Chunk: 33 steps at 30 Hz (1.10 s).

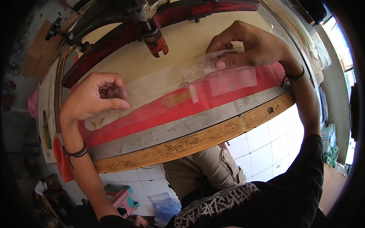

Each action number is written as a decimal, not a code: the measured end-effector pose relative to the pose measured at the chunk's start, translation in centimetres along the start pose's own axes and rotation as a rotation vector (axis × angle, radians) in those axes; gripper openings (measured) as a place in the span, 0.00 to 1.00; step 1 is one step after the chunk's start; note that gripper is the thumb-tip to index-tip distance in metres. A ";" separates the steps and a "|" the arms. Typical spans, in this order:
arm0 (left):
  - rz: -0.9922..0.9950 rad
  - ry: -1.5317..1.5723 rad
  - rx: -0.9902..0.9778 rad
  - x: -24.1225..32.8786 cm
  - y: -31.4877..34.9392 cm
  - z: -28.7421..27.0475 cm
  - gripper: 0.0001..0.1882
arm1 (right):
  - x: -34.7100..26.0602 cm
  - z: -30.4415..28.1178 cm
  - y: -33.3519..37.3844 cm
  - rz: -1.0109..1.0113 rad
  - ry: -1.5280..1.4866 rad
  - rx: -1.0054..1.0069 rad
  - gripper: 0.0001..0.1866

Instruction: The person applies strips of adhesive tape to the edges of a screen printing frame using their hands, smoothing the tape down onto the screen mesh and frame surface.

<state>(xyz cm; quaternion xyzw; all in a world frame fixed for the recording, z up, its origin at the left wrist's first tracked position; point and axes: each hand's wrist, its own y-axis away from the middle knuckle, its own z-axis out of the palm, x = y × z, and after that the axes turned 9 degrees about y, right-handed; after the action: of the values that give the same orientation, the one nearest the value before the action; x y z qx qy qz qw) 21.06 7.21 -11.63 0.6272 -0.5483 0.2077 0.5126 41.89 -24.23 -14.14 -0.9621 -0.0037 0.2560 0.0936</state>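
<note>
A long clear plastic sheet (167, 78) lies stretched across a pale worktable (190, 38), over a red strip (159, 112) near the table's front. My left hand (97, 95) pinches the sheet's left end with thumb and fingers curled. At the sheet's right end my right hand (251, 45) pinches a crumpled part of the plastic. A red and black metal press arm (152, 22) hangs above the table, just behind the sheet.
The table has a grey band and a worn wooden front edge (197, 140). White floor tiles (266, 148) show below. A small pink and green stool (123, 197), a clear plastic bag (165, 207) and an orange object (61, 157) sit at the lower left.
</note>
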 end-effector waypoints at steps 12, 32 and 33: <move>0.120 0.033 0.005 0.4 -0.5 1.2 0.14 | -0.5 0.2 -0.1 0.163 -0.092 -0.107 0.13; 0.208 -0.002 0.002 0.2 -0.6 2.4 0.11 | -0.5 -0.2 -0.7 0.090 -0.048 -0.154 0.10; 0.212 -0.019 0.011 0.2 -0.6 2.3 0.12 | -0.5 -0.2 -0.8 0.056 -0.021 -0.136 0.10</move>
<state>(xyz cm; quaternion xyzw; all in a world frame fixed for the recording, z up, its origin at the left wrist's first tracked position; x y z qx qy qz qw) 20.95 5.06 -12.56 0.5706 -0.6150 0.2580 0.4791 41.56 -23.47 -13.59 -0.9633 0.0048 0.2677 0.0206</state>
